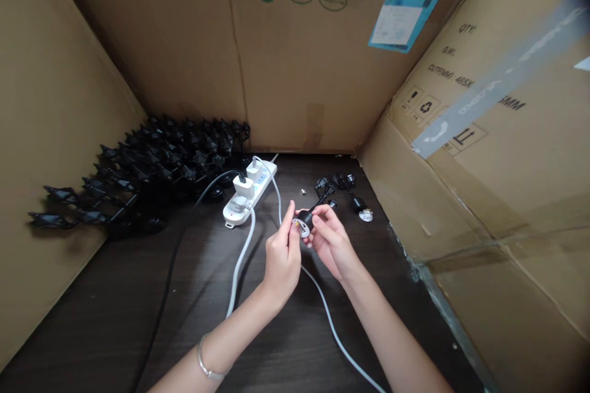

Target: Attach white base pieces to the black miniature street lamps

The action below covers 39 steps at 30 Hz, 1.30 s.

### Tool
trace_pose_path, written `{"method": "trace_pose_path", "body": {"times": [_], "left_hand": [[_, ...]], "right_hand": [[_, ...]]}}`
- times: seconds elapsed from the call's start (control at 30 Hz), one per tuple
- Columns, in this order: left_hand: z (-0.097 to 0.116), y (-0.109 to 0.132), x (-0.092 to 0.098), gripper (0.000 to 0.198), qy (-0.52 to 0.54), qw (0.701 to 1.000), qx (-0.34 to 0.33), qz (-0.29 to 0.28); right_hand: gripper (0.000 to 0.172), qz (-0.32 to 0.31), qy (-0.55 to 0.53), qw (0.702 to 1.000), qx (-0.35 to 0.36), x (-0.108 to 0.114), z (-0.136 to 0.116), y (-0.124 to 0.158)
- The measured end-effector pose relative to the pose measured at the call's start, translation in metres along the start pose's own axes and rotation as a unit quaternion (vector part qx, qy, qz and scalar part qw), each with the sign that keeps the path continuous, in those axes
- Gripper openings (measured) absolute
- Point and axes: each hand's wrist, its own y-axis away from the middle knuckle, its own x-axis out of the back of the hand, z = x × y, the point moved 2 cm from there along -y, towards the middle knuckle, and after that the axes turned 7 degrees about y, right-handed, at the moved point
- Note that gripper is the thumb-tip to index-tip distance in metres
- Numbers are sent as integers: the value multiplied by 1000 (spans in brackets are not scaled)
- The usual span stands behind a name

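Observation:
Between my two hands is a small black lantern-style lamp [305, 217], tilted with its round base toward me and its lantern head pointing away. My left hand [282, 261] is closed on the near side of the base, thumb and fingers at its rim. From the right, my right hand [335, 247] pinches the same base. A white disc [305, 231] shows at the underside, with a small yellowish spot near my left thumb. Just beyond lies a similar black lamp [357, 203] with a white round piece [365, 215] by its base. A tiny shiny part [303, 191] rests behind my hands.
Many black lantern lamps [170, 159] are massed at the left. A white power strip [265, 179] with plugs and adapters stands mid-table. White cable [328, 313] and black cable [171, 267] run toward me. Cardboard walls [304, 73] enclose the dark tabletop [115, 313].

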Motion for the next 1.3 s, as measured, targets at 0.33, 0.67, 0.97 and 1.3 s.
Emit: {"method": "trace_pose_path", "body": {"times": [0.33,0.67,0.97,1.3], "left_hand": [[-2,-7,-4,45,221,969,102,-51],[3,-7,-5,39,245,962,115,-33],[-2,-11,0,32,145,986,42,-72],[1,-26,20,30,-123,978,-138,-100]], "right_hand": [[30,-9,-34,999,-35,3,1,-2],[23,0,-1,1000,-11,1,0,0],[37,41,272,951,142,-1,-4,4],[42,59,427,870,240,10,-6,5]]}}
